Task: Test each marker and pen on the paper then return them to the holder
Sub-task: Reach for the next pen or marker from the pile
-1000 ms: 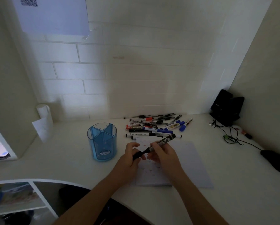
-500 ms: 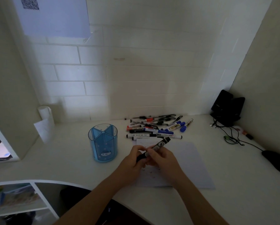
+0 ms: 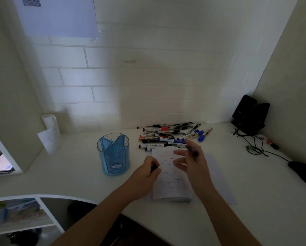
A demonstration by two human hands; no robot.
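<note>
My left hand (image 3: 147,170) holds a small black cap (image 3: 154,168) over the left edge of the paper (image 3: 168,181), which carries small red and blue marks. My right hand (image 3: 191,161) hovers above the paper, blurred, with a black marker (image 3: 193,151) between thumb and fingers and the other fingers spread. The blue divided holder (image 3: 114,153) stands to the left of both hands and looks empty. A pile of markers and pens (image 3: 171,136) lies on the desk behind the paper.
A black speaker (image 3: 249,115) with cables (image 3: 255,148) sits at the back right, a black mouse (image 3: 303,173) at the right edge. A paper roll (image 3: 50,132) leans at the back left. Shelves (image 3: 23,215) lie below the desk's curved front edge.
The two hands have pulled apart: the cap stayed in my left hand, and my right hand lifted the marker up and to the right.
</note>
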